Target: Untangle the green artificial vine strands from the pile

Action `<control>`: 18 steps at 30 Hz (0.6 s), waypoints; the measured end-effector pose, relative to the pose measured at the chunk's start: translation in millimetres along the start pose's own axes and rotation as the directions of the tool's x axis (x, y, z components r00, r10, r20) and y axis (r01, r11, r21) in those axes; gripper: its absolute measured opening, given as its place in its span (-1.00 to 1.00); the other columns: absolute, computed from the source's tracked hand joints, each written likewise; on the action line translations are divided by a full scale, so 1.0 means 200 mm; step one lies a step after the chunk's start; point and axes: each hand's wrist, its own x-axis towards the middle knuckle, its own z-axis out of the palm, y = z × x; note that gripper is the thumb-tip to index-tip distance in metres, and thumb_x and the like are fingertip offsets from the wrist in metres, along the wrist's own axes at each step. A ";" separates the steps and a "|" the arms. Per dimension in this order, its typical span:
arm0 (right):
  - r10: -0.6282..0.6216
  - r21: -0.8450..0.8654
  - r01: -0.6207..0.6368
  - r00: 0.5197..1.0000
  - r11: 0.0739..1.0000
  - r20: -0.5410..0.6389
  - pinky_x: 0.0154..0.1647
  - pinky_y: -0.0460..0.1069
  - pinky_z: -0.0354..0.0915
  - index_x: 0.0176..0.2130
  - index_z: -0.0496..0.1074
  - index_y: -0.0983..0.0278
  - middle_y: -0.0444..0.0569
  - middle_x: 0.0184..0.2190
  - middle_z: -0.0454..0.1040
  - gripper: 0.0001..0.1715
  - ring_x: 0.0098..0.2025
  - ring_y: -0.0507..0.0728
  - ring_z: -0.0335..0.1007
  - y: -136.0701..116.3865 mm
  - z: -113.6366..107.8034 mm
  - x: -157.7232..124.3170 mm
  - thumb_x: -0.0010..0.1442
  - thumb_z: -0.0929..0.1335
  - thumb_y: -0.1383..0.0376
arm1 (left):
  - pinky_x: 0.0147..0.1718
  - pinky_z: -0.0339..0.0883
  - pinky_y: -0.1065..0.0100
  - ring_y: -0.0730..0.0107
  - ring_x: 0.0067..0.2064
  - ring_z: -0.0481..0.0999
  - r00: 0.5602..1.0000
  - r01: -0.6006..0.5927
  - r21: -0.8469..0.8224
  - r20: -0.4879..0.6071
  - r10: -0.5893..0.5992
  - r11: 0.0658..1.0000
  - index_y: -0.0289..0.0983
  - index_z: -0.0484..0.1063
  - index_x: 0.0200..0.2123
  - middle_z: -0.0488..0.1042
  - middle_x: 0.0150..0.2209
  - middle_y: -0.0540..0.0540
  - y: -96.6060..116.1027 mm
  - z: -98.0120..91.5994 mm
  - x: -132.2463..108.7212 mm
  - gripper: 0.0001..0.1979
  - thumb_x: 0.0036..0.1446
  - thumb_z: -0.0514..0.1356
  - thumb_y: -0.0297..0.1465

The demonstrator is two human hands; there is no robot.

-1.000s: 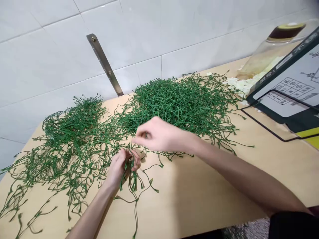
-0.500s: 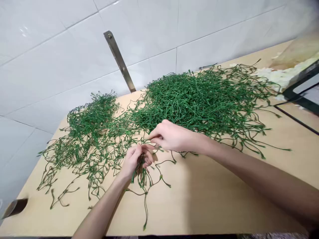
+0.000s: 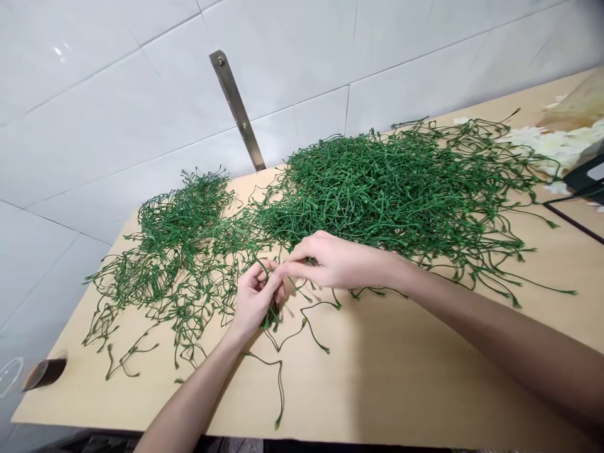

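Observation:
My left hand point(image 3: 255, 299) is closed around a small bunch of thin green artificial stems point(image 3: 272, 314), whose ends hang below the palm. The thumb side of my right hand point(image 3: 325, 258) meets it, thumb and forefinger pinched on a stem at the top of the bunch. Behind my right hand rises a big tangled heap of green stems point(image 3: 368, 195). A looser spread of stems point(image 3: 189, 277) lies left of my left hand. A few single stems point(image 3: 281, 384) rest on the wood in front of the hands.
The wooden table point(image 3: 321, 402) stands against a white tiled wall with a metal bracket point(image 3: 238, 110). A cup of dark liquid point(image 3: 44, 374) is at the left edge. White petals point(image 3: 557, 145) and a dark-edged object point(image 3: 587, 173) lie at the right.
My right hand has come in against my left hand, and the left fingers have closed more around the bunch. The view has shifted slightly, so the scene sits further right.

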 end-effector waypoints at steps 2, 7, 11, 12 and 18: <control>-0.002 -0.091 -0.001 0.999 0.996 -0.036 -0.47 -0.06 -0.08 -0.42 0.52 0.30 -0.16 -0.63 0.20 -0.56 -0.51 0.00 0.02 -0.01 0.03 0.01 0.25 0.32 0.03 | -0.64 0.13 0.54 0.62 -0.65 0.23 1.000 0.011 -0.006 -0.013 -0.011 1.000 -0.28 0.31 -0.43 0.34 -0.67 0.12 0.00 0.01 -0.01 -0.61 0.04 0.32 -0.10; 0.017 -0.349 -0.009 1.000 0.937 0.019 -0.43 -0.04 -0.06 -0.39 0.51 0.32 -0.02 -0.50 0.38 -0.72 -0.44 0.05 0.14 0.03 0.09 0.00 0.29 0.28 0.34 | -0.66 0.13 0.52 0.60 -0.66 0.27 0.994 0.082 -0.022 0.068 -0.080 0.996 -0.27 0.24 -0.48 0.40 -0.65 0.07 0.00 0.02 -0.01 -0.56 0.02 0.31 -0.05; 0.076 -0.396 -0.064 0.997 0.916 0.015 -0.48 -0.02 -0.07 -0.48 0.38 0.32 -0.07 -0.55 0.30 -0.69 -0.55 0.01 0.04 0.09 0.09 0.00 0.18 0.19 0.55 | -0.68 0.01 0.51 0.62 -0.67 0.20 0.981 0.099 0.079 0.160 -0.111 0.992 -0.27 0.22 -0.52 0.39 -0.66 0.04 0.00 0.02 -0.01 -0.51 0.02 0.27 0.03; 0.080 -0.380 -0.069 0.997 0.923 0.015 -0.48 -0.02 -0.05 -0.49 0.37 0.31 -0.07 -0.56 0.29 -0.69 -0.55 0.02 0.05 0.10 0.09 0.00 0.17 0.19 0.55 | -0.68 -0.01 0.50 0.63 -0.67 0.17 0.977 0.091 0.108 0.184 -0.110 0.990 -0.28 0.25 -0.53 0.37 -0.67 0.04 0.00 0.01 -0.01 -0.50 0.05 0.24 0.04; 0.018 -0.096 -0.010 0.997 0.995 0.081 -0.38 -0.04 0.17 -0.35 0.47 0.29 -0.01 -0.38 0.44 -0.66 -0.40 0.05 0.30 0.03 0.06 -0.01 0.27 0.17 0.45 | -0.57 0.11 0.42 0.52 -0.59 0.25 0.953 0.078 0.075 0.287 -0.097 0.994 -0.30 0.38 -0.58 0.40 -0.62 -0.05 0.01 -0.01 0.00 -0.41 0.19 0.04 0.08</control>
